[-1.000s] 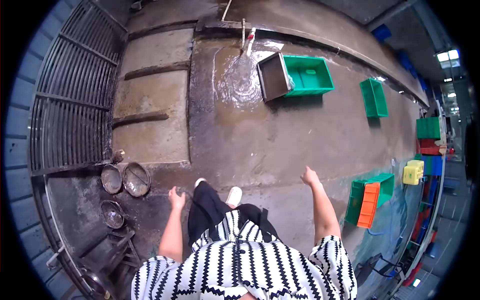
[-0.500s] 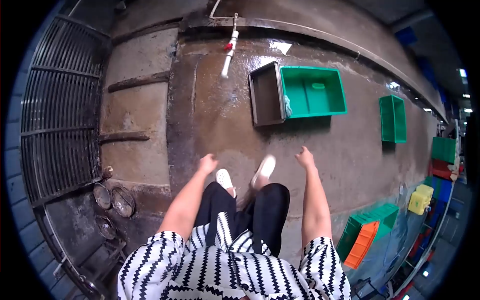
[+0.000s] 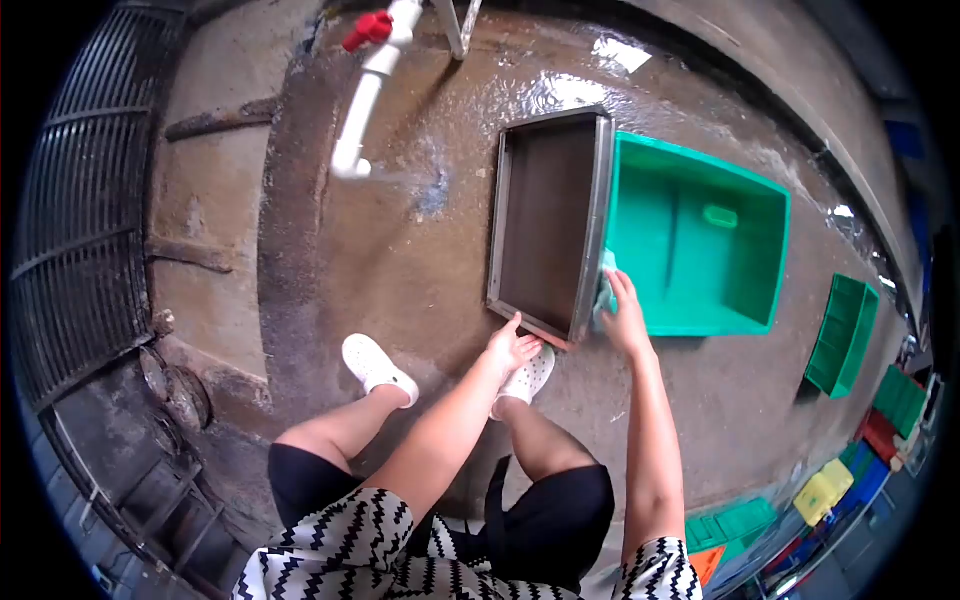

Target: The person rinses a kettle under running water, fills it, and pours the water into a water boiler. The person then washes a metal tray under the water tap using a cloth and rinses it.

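Observation:
A dark, shallow rectangular metal tray (image 3: 545,215) with a raised rim leans against the left end of a large green plastic crate (image 3: 690,240). My left hand (image 3: 513,350) is at the tray's near lower corner, fingers stretched out and thumb up by the rim. Whether it bears any of the tray's weight, I cannot tell. Where tray and crate meet, my right hand (image 3: 627,320) has its fingers on a pale, light-green cloth (image 3: 603,290). Part of that cloth is hidden behind the fingers.
A white pipe (image 3: 362,115) with a red valve handle (image 3: 367,31) runs water onto the wet floor. Another green crate (image 3: 842,335) stands at right. A yellow container (image 3: 823,490) and more crates lie lower right. Metal bars (image 3: 85,190) line the left side.
I have come closer to the tray and crate and bent down. My left hand has reached the tray's near corner, and my right hand has taken hold of the cloth.

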A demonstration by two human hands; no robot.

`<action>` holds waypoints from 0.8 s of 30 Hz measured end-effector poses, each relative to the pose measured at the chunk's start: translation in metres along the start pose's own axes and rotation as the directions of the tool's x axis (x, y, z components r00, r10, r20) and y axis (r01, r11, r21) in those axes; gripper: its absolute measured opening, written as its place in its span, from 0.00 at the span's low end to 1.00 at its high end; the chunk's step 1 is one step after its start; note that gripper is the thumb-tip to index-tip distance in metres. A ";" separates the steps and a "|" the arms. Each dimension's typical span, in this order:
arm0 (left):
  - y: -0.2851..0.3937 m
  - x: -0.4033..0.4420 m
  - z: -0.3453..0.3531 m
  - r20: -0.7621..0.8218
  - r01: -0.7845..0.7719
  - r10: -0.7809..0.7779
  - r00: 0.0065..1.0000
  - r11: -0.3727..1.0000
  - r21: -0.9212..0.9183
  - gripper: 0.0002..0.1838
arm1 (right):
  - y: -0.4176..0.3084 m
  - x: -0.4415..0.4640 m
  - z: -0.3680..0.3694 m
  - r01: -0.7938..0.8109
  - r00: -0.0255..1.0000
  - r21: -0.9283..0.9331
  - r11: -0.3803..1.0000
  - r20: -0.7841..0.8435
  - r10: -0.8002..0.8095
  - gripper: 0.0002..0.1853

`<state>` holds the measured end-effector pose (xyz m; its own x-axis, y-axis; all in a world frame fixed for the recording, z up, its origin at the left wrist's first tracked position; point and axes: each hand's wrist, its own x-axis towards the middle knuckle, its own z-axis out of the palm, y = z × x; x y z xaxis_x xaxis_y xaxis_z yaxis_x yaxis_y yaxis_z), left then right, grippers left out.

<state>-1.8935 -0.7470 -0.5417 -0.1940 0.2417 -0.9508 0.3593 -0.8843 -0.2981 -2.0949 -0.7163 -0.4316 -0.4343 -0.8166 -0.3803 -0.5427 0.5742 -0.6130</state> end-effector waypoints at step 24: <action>0.240 -0.005 -0.099 0.176 -0.829 0.816 0.551 0.560 -0.003 0.19 | -0.096 0.120 0.066 -0.076 0.964 0.822 0.564 0.206 -0.170 0.09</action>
<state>-1.7160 -0.9212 -0.6165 0.0260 -0.6586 -0.7521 0.3648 -0.6942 0.6205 -2.0476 -0.8738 -0.4641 -0.1781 -0.8969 -0.4047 0.3175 0.3369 -0.8864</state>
